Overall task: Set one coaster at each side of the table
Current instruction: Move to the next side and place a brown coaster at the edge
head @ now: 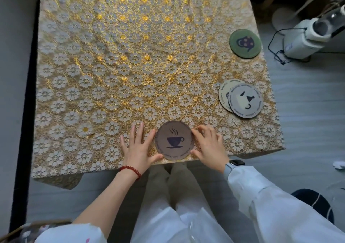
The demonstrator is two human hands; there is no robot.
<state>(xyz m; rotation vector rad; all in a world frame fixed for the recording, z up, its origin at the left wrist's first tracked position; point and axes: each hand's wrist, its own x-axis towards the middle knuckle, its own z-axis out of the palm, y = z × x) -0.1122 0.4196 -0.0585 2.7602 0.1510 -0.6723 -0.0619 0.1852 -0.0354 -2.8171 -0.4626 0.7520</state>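
A brown coaster (173, 140) with a steaming cup print lies flat at the near edge of the table (93, 78), which wears a gold flower cloth. My left hand (135, 147) rests flat on the cloth, thumb touching the coaster's lower left rim. My right hand (209, 145) cups the coaster's right rim with fingertips and thumb. A green coaster (245, 43) lies at the right edge further back. Two cream coasters (242, 101) overlap near the right edge, the top one hiding most of the lower.
A white appliance (306, 37) with a black cable stands on the floor right of the table. A dark slipper (315, 203) lies at the lower right. A dark strip of wall or furniture runs along the table's left side.
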